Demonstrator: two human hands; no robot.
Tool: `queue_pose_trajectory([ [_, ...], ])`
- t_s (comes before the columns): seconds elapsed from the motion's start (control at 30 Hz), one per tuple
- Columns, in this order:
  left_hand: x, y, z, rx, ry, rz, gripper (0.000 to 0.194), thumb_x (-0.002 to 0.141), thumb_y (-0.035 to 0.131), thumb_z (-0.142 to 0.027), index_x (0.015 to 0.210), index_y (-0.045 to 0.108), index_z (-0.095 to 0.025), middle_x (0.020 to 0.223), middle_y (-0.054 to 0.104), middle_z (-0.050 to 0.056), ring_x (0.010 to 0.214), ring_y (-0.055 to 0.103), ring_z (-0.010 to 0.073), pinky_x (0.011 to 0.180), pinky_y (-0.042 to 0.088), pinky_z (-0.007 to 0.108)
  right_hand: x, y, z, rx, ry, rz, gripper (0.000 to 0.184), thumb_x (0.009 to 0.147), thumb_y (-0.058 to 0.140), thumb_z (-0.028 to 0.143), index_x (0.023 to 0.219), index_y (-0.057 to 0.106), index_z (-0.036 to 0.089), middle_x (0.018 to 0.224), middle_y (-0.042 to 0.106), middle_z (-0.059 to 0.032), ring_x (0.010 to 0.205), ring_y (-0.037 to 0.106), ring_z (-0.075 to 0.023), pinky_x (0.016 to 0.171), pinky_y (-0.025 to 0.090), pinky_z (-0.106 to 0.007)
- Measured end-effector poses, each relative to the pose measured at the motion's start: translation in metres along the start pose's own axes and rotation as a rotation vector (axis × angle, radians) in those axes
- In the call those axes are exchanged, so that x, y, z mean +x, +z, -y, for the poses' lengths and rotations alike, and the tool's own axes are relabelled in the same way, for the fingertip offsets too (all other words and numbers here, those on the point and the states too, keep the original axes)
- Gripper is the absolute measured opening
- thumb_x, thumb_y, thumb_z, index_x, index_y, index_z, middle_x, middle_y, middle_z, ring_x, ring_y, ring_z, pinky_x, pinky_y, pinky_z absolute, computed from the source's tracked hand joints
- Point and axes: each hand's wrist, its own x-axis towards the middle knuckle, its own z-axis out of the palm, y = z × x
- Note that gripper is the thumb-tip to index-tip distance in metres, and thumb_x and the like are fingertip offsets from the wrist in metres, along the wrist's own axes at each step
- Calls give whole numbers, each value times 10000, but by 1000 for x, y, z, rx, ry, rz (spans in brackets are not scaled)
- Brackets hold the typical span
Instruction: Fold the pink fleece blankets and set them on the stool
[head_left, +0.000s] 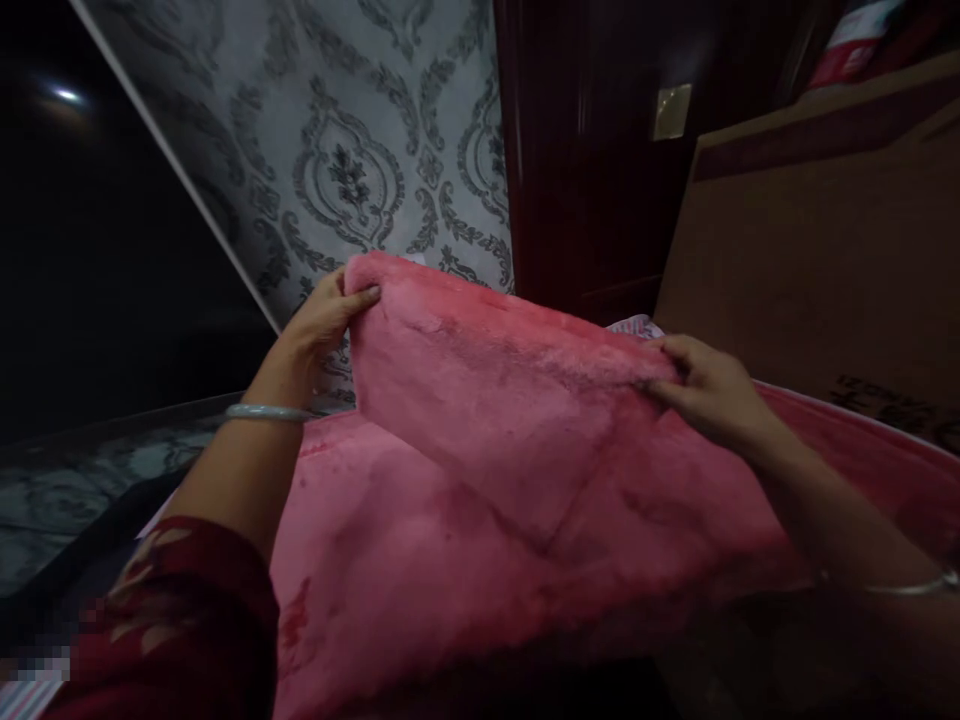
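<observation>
Head view: a large pink plush cloth (pixel 375 530) spreads below me, its upper part raised as a folded flap, slack hanging beneath. My left hand (pixel 330 315) pinches one upper corner, my right hand (pixel 701 385) grips the far end; holding them apart probably keeps the top edge taut and the fold from collapsing. Behind stands patterned wallpaper (pixel 352 170); a cardboard box (pixel 825 240) rises beyond my right hand, likely limiting reach that way, while space above the flap looks freer
</observation>
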Motion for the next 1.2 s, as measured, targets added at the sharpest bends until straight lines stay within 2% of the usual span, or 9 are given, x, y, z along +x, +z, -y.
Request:
queue_pose_trajectory([
  [0.1,-19,-41,-11,-37,-17,13,573,583,856,-423,1049,674,-145,1025,719,87,1031,660,283,920,548,392,35,-13,26,-21,-95,48,266,733,579,277,972,678,213,845,691,-53,716,613,-198,657,486,-330],
  [0.2,-39,-68,-9,-116,-104,41,601,509,883,-449,992,696,-144,926,729,79,937,682,271,849,567,369,60,-10,39,-5,-174,114,291,761,585,277,1030,675,216,871,692,-47,727,617,-189,676,492,-323],
  [0.4,-58,-83,24,-95,-278,79,521,472,857,-462,844,706,-130,745,684,46,690,636,209,617,531,308,101,48,30,-40,-145,273,307,685,593,228,975,684,184,809,686,-25,711,626,-197,646,496,-307],
  [0.5,-58,-84,29,-66,-212,29,535,501,829,-478,886,698,-129,788,685,48,706,615,198,631,516,302,119,72,30,-110,-190,193,353,680,533,171,1003,678,166,818,684,-37,721,622,-209,652,485,-316],
  [0.63,-62,-93,19,-15,-9,-62,506,601,777,-446,1003,672,-157,912,694,59,846,622,211,733,526,314,127,75,45,-241,-413,-26,352,738,496,153,1049,657,181,1004,680,-100,936,612,-276,799,481,-396],
  [0.77,-95,-107,25,133,12,-20,503,626,753,-440,1036,642,-170,955,685,48,894,610,212,757,517,305,96,73,48,-373,-548,-56,371,756,479,139,1085,643,187,1023,669,-125,959,583,-309,796,458,-431],
  [0.93,-186,-117,60,277,-98,132,426,689,698,-528,920,619,-179,849,659,17,817,590,191,740,495,290,9,87,18,-325,-657,108,342,779,445,116,1044,648,188,974,682,-107,898,600,-277,787,467,-415],
  [1.03,-243,-118,72,293,-130,202,376,751,665,-517,920,607,-186,883,651,28,847,599,194,768,495,295,-43,91,-1,-283,-680,149,339,816,434,111,1068,645,195,993,690,-98,909,615,-262,777,474,-396],
  [1.2,-309,-112,77,287,-135,174,332,808,590,-489,984,584,-208,1025,634,80,973,605,227,892,493,352,-112,90,-18,-298,-645,181,339,873,433,142,1115,657,218,1022,700,-97,925,629,-260,773,487,-400],
])
